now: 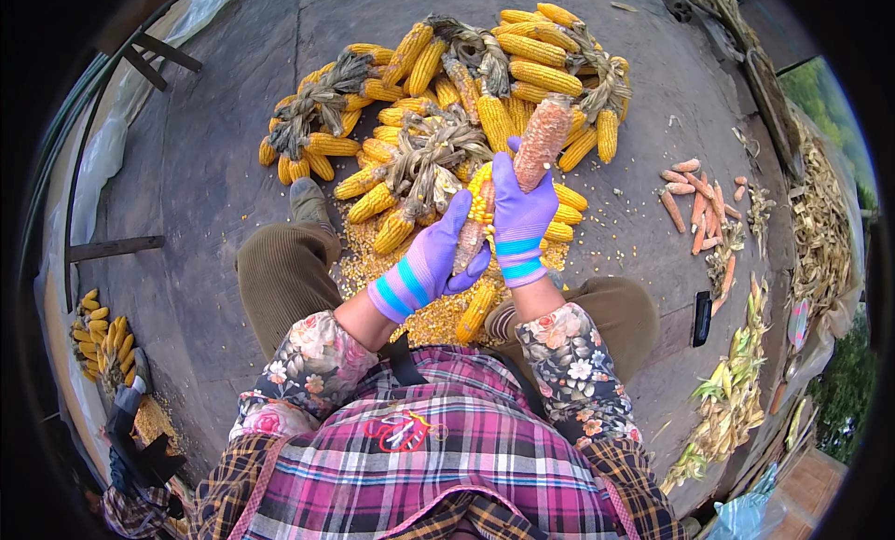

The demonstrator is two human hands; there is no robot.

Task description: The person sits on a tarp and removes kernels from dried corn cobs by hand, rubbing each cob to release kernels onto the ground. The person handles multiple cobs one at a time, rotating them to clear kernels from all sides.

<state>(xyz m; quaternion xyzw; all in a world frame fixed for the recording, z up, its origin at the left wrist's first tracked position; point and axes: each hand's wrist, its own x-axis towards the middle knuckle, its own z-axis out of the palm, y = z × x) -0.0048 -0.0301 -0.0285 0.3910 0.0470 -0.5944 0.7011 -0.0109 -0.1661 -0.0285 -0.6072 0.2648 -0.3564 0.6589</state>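
In the head view, my left hand (437, 253), in a purple knit glove, grips the lower end of a partly shelled corn ear (481, 215). Yellow kernels remain on its upper part. My right hand (526, 208), gloved alike, is closed around a bare reddish corncob (544, 138) that points up and right, and it meets the ear where the kernels are. Loose kernels (433, 316) lie beneath my hands between my legs. A whole yellow ear (477, 313) rests on them. Just beyond are braided bundles of dried corn ears (419, 162).
Shelled cobs (703, 204) lie on the floor at the right, near a black object (702, 319) and a row of husks (731, 393). A husk heap (821, 225) stands at the far right. Another person (129, 428) sits at lower left beside more corn (105, 344).
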